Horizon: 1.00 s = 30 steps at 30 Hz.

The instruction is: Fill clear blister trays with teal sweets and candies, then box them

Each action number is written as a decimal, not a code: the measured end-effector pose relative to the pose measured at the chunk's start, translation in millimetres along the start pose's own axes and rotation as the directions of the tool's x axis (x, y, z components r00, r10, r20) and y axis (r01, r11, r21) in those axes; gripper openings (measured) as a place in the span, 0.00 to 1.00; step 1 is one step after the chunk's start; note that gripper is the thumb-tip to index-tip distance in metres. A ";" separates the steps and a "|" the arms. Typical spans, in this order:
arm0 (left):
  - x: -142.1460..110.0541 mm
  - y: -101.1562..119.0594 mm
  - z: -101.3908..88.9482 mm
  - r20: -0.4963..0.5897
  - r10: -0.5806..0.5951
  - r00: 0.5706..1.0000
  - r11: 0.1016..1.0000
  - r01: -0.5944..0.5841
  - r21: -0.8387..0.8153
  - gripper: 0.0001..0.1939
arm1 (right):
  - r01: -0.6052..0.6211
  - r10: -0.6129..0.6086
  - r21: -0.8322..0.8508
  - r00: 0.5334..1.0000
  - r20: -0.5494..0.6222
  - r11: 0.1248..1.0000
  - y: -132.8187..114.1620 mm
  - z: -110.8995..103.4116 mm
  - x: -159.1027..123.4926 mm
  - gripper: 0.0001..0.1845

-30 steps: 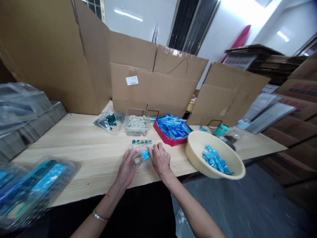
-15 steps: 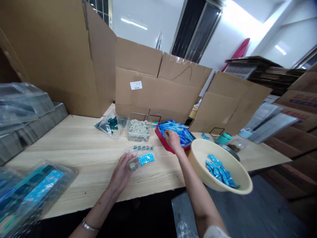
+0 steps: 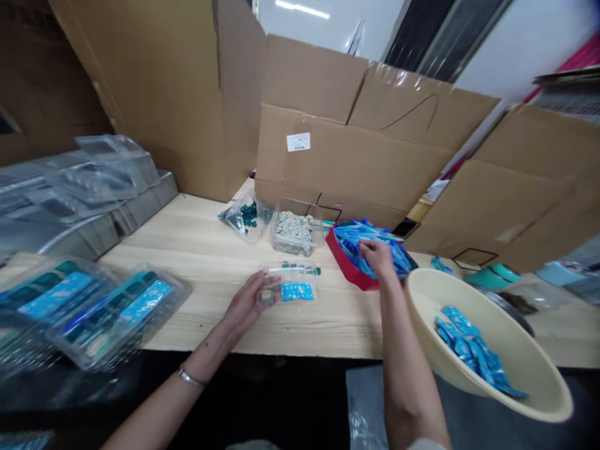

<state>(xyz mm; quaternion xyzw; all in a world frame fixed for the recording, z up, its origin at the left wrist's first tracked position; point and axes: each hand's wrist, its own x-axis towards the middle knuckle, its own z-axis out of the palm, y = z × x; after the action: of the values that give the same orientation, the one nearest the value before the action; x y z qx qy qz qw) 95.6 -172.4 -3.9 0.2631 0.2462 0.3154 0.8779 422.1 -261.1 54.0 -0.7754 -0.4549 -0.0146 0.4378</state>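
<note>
My left hand [image 3: 247, 302] grips the left end of a clear plastic tray [image 3: 315, 273] above the tabletop. Inside the tray are a blue packet with white spots [image 3: 297, 292], a row of small dark green pieces [image 3: 300, 269] and a small pale block [image 3: 267, 296] near my fingertips. My right hand [image 3: 377, 255] is over a red box [image 3: 344, 265] heaped with slim blue pen-like sticks [image 3: 363, 232]. Its thumb and fingers are pinched together among the sticks; what they hold cannot be made out.
Filled clear packs [image 3: 134, 306] lie at the left, with stacked empty plastic trays [image 3: 107, 178] behind. A bag of green pieces [image 3: 248, 215] and a clear tub of small pieces [image 3: 295, 231] stand behind the tray. A cream basin [image 3: 422, 294] holds blue packets. Cardboard [image 3: 328, 162] walls the back.
The view has swung left and down, bringing more of the filled packs in. My right hand stays at the red box, its fingers pinched; my left hand keeps the tray.
</note>
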 end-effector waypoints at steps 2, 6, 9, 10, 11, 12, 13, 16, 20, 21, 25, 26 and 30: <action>-0.9 -0.7 -2.9 0.011 -0.012 1.000 1.000 0.012 0.020 0.15 | -0.020 0.017 0.074 0.999 0.041 0.997 -15.9 -7.1 -28.0 0.14; -7.9 -4.4 1.4 0.076 -0.046 0.996 0.998 0.042 0.056 0.16 | 0.155 -0.187 0.156 0.959 0.212 0.975 -60.4 2.1 -81.3 0.12; -15.4 -5.9 5.6 0.106 -0.051 0.993 0.996 0.043 0.082 0.15 | 0.333 -0.346 0.095 0.893 0.289 0.938 -87.5 20.6 -103.9 0.13; -18.4 -5.4 5.3 0.103 -0.048 0.994 0.995 0.039 0.089 0.15 | 0.382 -0.382 0.063 0.871 0.309 0.922 -93.7 25.7 -107.8 0.13; -21.9 -4.3 3.7 0.095 -0.045 0.994 0.995 0.036 0.094 0.14 | 0.422 -0.408 0.031 0.854 0.322 0.906 -98.0 29.6 -110.0 0.14; -26.2 -2.5 0.6 0.084 -0.041 0.996 0.995 0.033 0.096 0.15 | 0.450 -0.426 0.002 0.844 0.326 0.893 -100.3 32.3 -110.5 0.14; -31.6 -0.2 -4.0 0.067 -0.035 0.997 0.995 0.029 0.096 0.15 | 0.465 -0.436 -0.022 0.844 0.313 0.885 -100.3 34.0 -109.3 0.15; -54.4 8.4 -24.6 -0.036 -0.003 0.999 0.995 0.006 0.099 0.16 | 0.432 -0.408 -0.079 0.887 0.218 0.898 -85.7 37.7 -98.2 0.16; -88.2 18.8 -55.7 -0.211 0.054 0.976 0.992 -0.029 0.120 0.14 | 0.435 -0.344 -0.223 0.871 0.351 0.872 -52.5 55.9 -88.4 0.10; -94.3 20.5 -62.1 -0.244 0.062 0.968 0.992 -0.033 0.119 0.13 | 0.466 -0.322 -0.301 0.848 0.421 0.832 -47.7 63.7 -90.3 0.09; -105.7 23.1 -77.9 -0.315 0.097 0.944 0.991 -0.061 0.121 0.11 | 0.581 -0.233 -0.552 0.785 0.575 0.598 -51.8 93.3 -108.5 0.10; -106.1 23.0 -79.8 -0.318 0.102 0.943 0.990 -0.067 0.121 0.11 | 0.600 -0.233 -0.563 0.773 0.590 0.568 -56.0 97.5 -112.9 0.11; -103.5 21.0 -82.0 -0.296 0.096 0.950 0.992 -0.066 0.107 0.11 | 0.659 -0.272 -0.538 0.729 0.628 0.525 -62.7 98.6 -118.8 0.14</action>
<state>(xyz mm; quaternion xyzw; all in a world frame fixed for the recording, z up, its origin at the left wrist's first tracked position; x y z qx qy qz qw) -32.6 -204.0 -24.1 0.2639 0.3806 0.3752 0.8029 270.4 -262.4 -15.0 -0.7034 -0.6968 -0.1284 -0.0575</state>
